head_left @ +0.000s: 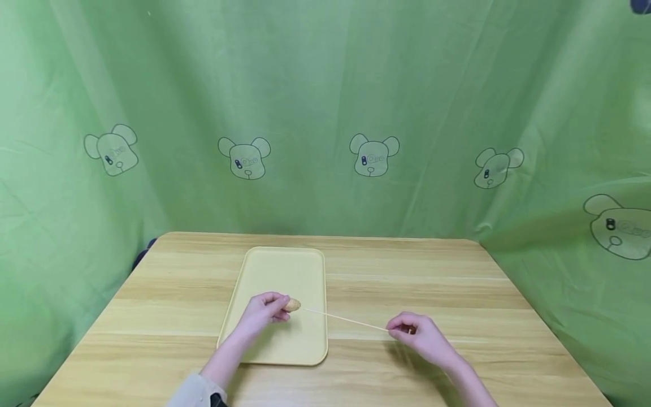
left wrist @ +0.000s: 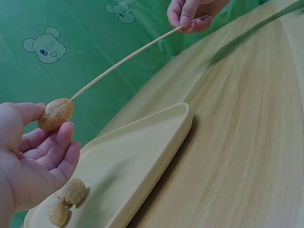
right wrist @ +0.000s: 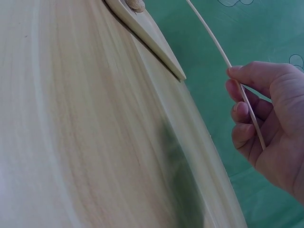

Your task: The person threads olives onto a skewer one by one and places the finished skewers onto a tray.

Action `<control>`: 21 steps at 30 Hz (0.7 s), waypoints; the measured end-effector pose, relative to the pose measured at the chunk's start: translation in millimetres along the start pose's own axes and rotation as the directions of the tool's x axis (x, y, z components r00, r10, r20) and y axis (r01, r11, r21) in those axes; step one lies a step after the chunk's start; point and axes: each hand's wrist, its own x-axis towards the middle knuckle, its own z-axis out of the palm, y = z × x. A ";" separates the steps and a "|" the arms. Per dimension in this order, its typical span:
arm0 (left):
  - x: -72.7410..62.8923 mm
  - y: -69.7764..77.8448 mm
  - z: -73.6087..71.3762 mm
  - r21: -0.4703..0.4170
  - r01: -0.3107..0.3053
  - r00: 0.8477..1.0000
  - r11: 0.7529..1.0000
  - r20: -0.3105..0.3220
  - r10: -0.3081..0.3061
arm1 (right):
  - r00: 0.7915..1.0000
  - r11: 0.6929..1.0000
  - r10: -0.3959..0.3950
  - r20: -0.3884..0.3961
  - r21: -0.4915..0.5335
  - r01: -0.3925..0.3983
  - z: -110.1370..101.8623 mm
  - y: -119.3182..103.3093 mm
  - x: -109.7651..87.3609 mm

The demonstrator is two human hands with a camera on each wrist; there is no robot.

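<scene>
Left hand (head_left: 264, 310) pinches wrinkled tan ball (left wrist: 57, 114) above cream rectangular tray (head_left: 285, 274); right hand (head_left: 419, 334), tray-right, pinches thin pale stick (head_left: 356, 322).

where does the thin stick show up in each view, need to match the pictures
Head: thin stick, low, near centre, sloping slightly down rightward.
Left wrist: thin stick, upper half, rising from left to right.
Right wrist: thin stick, right of centre, slanting down from the top edge.
Shared landmark: cream tray, in all three views.
</scene>
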 end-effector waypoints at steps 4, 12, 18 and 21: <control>-0.2 -0.3 0.5 -0.003 0.004 1.000 1.000 -0.002 -0.004 | 1.000 1.000 0.001 -0.001 0.001 -0.001 0.9 0.4 -0.1; -0.8 -1.2 4.9 -0.013 -0.018 1.000 1.000 -0.013 0.018 | 1.000 0.999 0.025 -0.013 -0.020 -0.025 5.2 -3.0 2.9; -1.9 -3.0 6.1 -0.024 -0.020 0.999 1.000 -0.048 0.018 | 0.999 0.999 0.032 -0.014 -0.009 -0.033 7.8 -4.1 5.8; -1.7 -4.1 6.1 -0.030 -0.017 0.999 0.999 -0.047 0.016 | 0.999 0.999 0.040 -0.012 -0.005 -0.040 8.0 -4.6 6.2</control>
